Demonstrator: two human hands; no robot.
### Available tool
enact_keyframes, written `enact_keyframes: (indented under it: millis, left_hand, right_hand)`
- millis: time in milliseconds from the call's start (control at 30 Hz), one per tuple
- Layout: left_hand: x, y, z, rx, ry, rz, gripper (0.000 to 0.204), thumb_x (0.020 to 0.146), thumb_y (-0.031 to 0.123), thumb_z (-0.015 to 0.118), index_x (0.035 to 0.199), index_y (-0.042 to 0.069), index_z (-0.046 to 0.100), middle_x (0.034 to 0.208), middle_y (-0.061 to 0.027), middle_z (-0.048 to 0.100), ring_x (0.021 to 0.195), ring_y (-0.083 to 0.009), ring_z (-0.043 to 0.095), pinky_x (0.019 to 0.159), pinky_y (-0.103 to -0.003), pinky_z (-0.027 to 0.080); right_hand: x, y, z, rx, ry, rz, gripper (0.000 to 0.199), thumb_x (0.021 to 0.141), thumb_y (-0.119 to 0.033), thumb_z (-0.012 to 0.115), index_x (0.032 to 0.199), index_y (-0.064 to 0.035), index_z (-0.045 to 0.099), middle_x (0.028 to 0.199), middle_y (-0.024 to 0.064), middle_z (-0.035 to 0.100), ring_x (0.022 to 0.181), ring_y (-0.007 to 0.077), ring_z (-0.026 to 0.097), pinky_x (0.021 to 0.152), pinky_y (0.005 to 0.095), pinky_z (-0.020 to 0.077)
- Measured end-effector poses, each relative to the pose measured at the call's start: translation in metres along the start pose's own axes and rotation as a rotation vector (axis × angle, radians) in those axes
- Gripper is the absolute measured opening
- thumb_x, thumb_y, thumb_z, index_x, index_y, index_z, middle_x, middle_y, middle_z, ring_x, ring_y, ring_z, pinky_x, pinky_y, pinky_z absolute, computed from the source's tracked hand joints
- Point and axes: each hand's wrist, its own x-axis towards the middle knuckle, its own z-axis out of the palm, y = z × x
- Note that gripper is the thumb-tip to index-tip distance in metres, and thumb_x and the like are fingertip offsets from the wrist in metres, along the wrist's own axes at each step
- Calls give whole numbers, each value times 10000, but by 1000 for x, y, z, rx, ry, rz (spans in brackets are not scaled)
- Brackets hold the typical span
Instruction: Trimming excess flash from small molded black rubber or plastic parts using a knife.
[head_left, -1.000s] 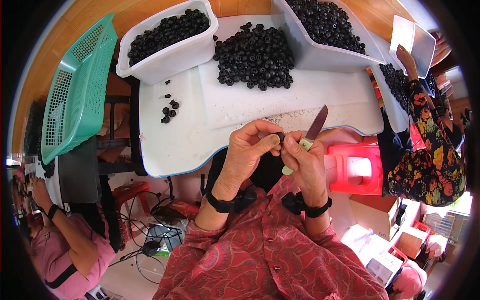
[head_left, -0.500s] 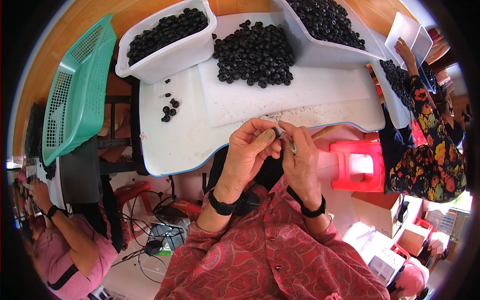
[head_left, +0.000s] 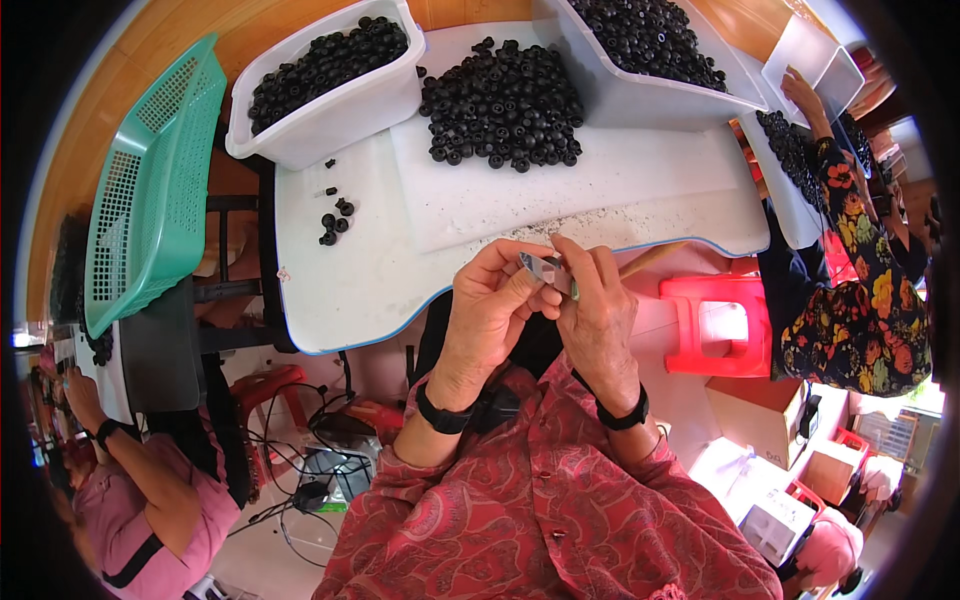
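Note:
Close together, just off the table's front edge, my two hands meet. My left hand (head_left: 487, 305) is closed, its thumb and fingers pinching a small black part that is now mostly hidden. My right hand (head_left: 600, 315) is closed on a small knife with a flat grey blade (head_left: 543, 270) and a bit of green at its handle end. The blade lies across the left fingertips, over the part. Beyond the hands, a heap of round black parts (head_left: 500, 105), each with a hole, lies on the white table (head_left: 330, 290).
A white tub (head_left: 330, 125) and a grey tub (head_left: 650, 100), both filled with black parts, flank the heap. Several loose parts (head_left: 330, 230) lie at left. A green basket (head_left: 150, 200) stands far left, a red stool (head_left: 715, 325) right. Co-workers sit on both sides.
My right hand has turned the knife, so its flat blade now shows across the left fingertips. The black part, visible there before, is mostly covered.

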Motion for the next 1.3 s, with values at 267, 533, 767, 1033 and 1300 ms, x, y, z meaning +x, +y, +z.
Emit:
enact_keyframes:
  millis: [267, 533, 767, 1033, 1300]
  left_hand:
    - [1, -1, -2, 45, -25, 46, 166, 891, 70, 623, 1020, -22, 575, 774, -100, 641, 619, -156, 619, 557, -282, 524]
    - [-9, 4, 5, 212, -153, 109, 100, 891, -3, 600, 978, -37, 564, 769, -108, 635, 588, -156, 612, 555, -251, 509]
    - [-1, 0, -2, 81, -28, 22, 107, 907, 69, 602, 951, -24, 571, 817, -127, 643, 573, -140, 585, 511, -262, 503]
    - [-2, -1, -1, 55, 45, -26, 95, 924, 93, 589, 950, 1, 591, 686, -72, 616, 549, -121, 573, 488, -244, 495]
    - [-4, -6, -4, 35, 96, -3, 96, 910, 78, 609, 943, -10, 590, 723, -78, 635, 569, -124, 598, 505, -248, 519]
  right_hand:
    - [-1, 3, -2, -8, -41, 5, 451, 686, 59, 607, 1116, -76, 606, 842, 97, 541, 669, 267, 617, 571, 371, 477]
    - [1, 20, 4, -69, -91, 62, 435, 701, 66, 591, 1115, -67, 599, 835, 112, 541, 680, 294, 611, 576, 388, 476]
    - [0, 16, -13, 774, -134, 436, 178, 916, -78, 582, 1081, -41, 637, 839, 30, 617, 624, 94, 527, 518, 244, 403]
    - [0, 0, -18, 1101, -266, 572, 181, 891, -44, 633, 1070, -17, 638, 856, 6, 582, 653, 38, 514, 537, 179, 388]
    - [-4, -4, -6, 917, -10, 288, 117, 838, 26, 666, 946, -15, 645, 868, 37, 570, 738, 95, 567, 616, 225, 461]
